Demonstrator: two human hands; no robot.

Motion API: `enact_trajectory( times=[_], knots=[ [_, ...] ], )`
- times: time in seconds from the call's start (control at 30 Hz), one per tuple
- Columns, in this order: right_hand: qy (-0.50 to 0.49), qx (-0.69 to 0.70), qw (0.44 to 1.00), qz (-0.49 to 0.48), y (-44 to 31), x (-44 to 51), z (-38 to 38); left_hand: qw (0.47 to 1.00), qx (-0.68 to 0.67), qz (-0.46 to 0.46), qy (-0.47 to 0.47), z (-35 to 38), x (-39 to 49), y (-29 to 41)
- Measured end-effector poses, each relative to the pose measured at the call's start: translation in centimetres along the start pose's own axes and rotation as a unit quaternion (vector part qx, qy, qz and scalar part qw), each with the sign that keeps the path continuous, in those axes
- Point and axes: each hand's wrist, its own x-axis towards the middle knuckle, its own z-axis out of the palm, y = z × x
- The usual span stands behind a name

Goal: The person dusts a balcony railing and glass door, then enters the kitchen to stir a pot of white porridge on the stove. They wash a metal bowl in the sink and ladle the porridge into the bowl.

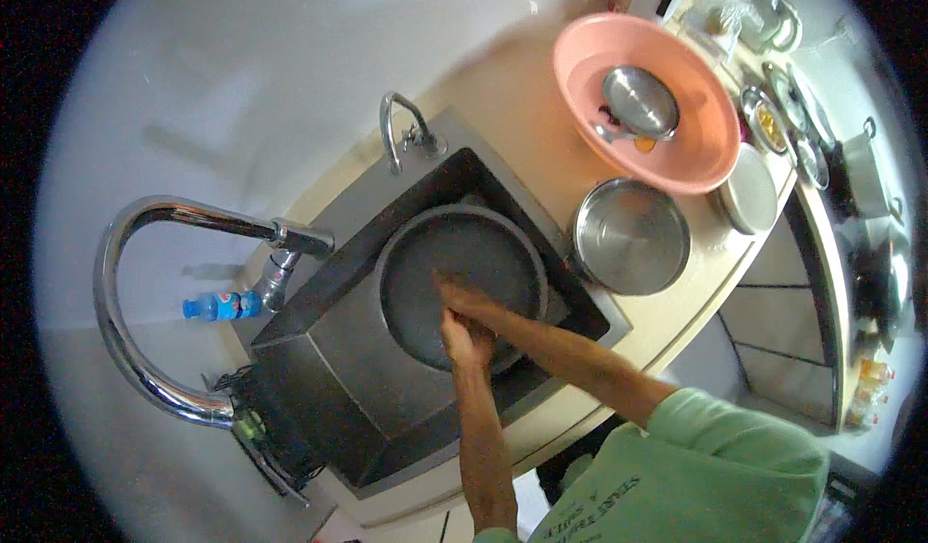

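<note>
A round dark pan [478, 253] rests in the dark kitchen sink [319, 398]. Over the pan's inside, my two hands meet and overlap. My left hand [466, 340] comes up from below, its fingers partly covered by the other hand. My right hand [467, 302] reaches in from the right and lies across it, blurred at the fingertips. Whether anything small is between the hands cannot be seen. The pan's lower right rim is hidden behind my wrists and forearms.
A tall curved chrome faucet [109, 282] and a small chrome tap [395, 122] rise behind the sink. On the counter stand a steel pot [632, 238] and a pink basin [703, 144] holding a steel bowl [641, 100]. A blue-capped bottle [225, 306] is near the faucet.
</note>
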Motion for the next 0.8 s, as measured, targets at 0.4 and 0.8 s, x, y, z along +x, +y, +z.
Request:
enact_trajectory(
  times=[0.4,0.8],
  knots=[
    [-0.033,-0.338,0.937,-0.081,6.0,1.5,-1.3,0.851,0.493,0.179,-0.012,-0.9,0.6,-1.9],
    [0.013,-0.193,0.98,0.038,2.4,1.6,-1.2,0.27,0.904,0.331,-0.016,-4.2,0.8,-4.8]
  ],
)
